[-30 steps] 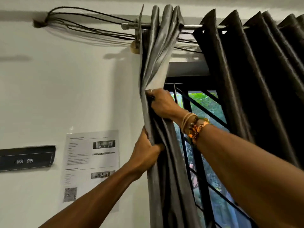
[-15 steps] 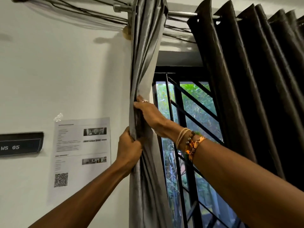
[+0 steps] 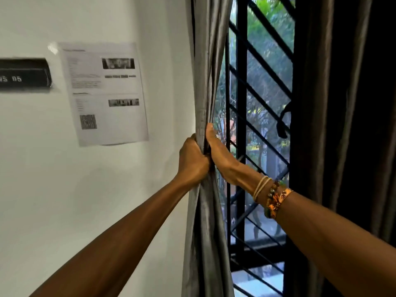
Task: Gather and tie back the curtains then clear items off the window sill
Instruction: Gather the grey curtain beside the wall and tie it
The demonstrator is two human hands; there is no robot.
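Curtain (image 3: pixel 206 61), grey, hangs gathered into a narrow column at the left edge of the window, just beside the white wall (image 3: pixel 64 189). Left hand (image 3: pixel 192 161) grips the bundle from the wall side, fingers curled round the folds. Right hand (image 3: pixel 219 156) clasps the same bundle from the window side at the same height, one digit lying upward along the fabric. The two hands touch across the cloth. Bracelets (image 3: pixel 271 196), pale cord and orange, sit on the right wrist. Dark curtain (image 3: pixel 342 103) hangs at the right of the window, well apart from the grey one. Black grille (image 3: pixel 241 93) with diagonal bars shows between them, with blurred greenery beyond. Printed sheet (image 3: pixel 105 93) and black plaque (image 3: pixel 23 75) are fixed to the wall, left of the bundle.
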